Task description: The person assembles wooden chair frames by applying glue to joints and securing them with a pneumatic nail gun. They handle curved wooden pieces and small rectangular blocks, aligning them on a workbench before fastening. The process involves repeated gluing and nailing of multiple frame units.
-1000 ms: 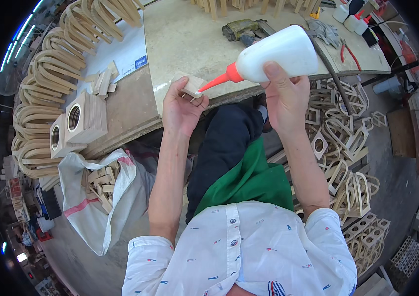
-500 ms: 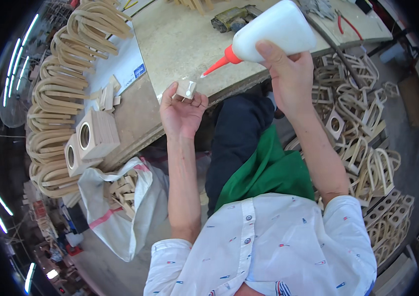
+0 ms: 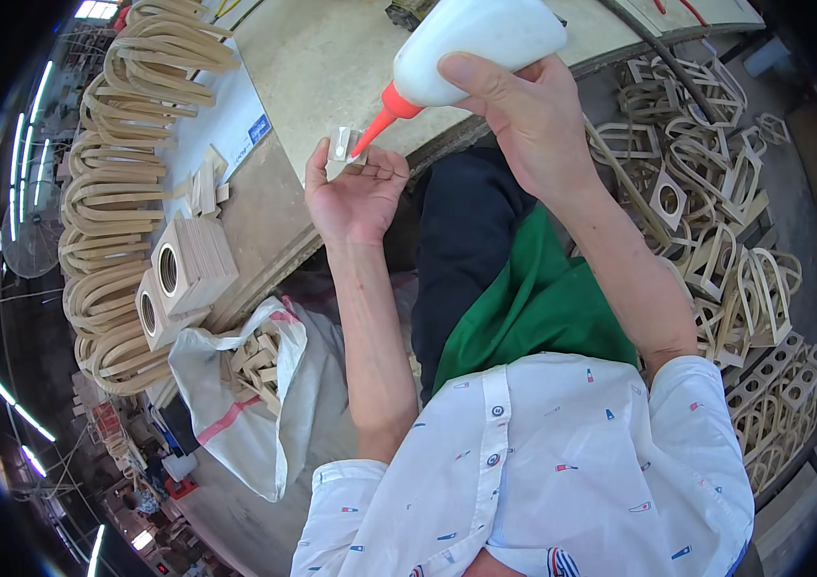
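My right hand (image 3: 535,120) is wrapped round a white squeeze glue bottle (image 3: 476,48) with a red nozzle (image 3: 387,117), tilted down to the left. In my left hand (image 3: 358,200), palm up, the fingertips hold a small pale wooden block (image 3: 342,144) just past the edge of the workbench (image 3: 332,58). White glue shows on the block. The nozzle's tip is right at the block's edge near my left fingers; whether it touches cannot be made out.
Bent wooden loops (image 3: 106,207) line the bench's left side. Square wooden plates with round holes (image 3: 199,264) are stacked beside small wood strips (image 3: 205,183). Below stands a white sack (image 3: 284,438) of wood offcuts. More wooden frames (image 3: 716,192) are piled on the floor at right.
The glue bottle has come left with my right hand, and its nozzle tip has gone from a gap away to the block. The whole view has shifted slightly.
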`<state>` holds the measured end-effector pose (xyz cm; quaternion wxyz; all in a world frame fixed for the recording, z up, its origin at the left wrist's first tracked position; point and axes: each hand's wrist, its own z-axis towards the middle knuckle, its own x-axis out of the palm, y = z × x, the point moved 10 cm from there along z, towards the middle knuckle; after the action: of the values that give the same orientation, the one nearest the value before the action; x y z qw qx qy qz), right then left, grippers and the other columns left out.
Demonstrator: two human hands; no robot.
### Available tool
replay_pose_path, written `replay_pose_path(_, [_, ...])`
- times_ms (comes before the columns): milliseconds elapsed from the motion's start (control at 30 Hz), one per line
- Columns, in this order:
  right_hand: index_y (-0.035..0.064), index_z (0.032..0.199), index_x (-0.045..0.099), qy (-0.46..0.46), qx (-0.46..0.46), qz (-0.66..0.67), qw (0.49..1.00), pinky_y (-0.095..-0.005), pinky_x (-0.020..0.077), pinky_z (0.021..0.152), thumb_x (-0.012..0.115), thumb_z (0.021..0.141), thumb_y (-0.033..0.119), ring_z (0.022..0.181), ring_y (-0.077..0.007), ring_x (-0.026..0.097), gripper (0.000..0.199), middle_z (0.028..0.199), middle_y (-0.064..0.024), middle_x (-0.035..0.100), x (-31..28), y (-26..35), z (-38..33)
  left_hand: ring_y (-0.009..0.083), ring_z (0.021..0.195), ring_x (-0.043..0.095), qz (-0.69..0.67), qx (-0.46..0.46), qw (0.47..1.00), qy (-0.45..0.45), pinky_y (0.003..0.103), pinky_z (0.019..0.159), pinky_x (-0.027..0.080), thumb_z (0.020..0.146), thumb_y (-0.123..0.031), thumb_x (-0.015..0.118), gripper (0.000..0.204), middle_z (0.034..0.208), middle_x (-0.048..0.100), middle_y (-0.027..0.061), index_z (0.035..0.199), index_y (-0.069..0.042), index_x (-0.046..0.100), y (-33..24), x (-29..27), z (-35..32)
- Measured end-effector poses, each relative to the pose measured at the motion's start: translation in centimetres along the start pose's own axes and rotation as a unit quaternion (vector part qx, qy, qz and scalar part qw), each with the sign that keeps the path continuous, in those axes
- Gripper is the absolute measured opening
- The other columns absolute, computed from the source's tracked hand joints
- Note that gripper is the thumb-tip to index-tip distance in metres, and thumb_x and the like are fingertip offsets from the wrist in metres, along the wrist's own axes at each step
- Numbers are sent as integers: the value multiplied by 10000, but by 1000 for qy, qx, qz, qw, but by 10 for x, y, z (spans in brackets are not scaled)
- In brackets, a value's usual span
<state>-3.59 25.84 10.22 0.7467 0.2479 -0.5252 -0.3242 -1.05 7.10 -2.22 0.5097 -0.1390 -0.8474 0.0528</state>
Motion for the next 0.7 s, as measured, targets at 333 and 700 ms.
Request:
replay_pose_path(333, [-49, 1022, 624, -90, 81, -39, 992, -259, 504, 729, 671, 854, 83, 807, -127, 647, 218, 892, -77, 683, 8, 9, 1, 258, 809, 544, 10, -3, 1000, -3, 446, 798, 471, 815, -270, 681, 350, 878, 563, 143, 921, 29, 536, 8, 5, -2])
replay_pose_path(700, [-42, 1159, 549, -20, -3, -71, 997, -275, 504, 813, 693, 838, 46, 923, -141, 638, 363, 1022, -81, 660, 4, 11, 7, 251, 794, 535, 25, -8, 999, 21, 450, 834, 448, 828, -232, 645, 270, 819, 588, 118, 863, 26, 576, 7, 8, -5])
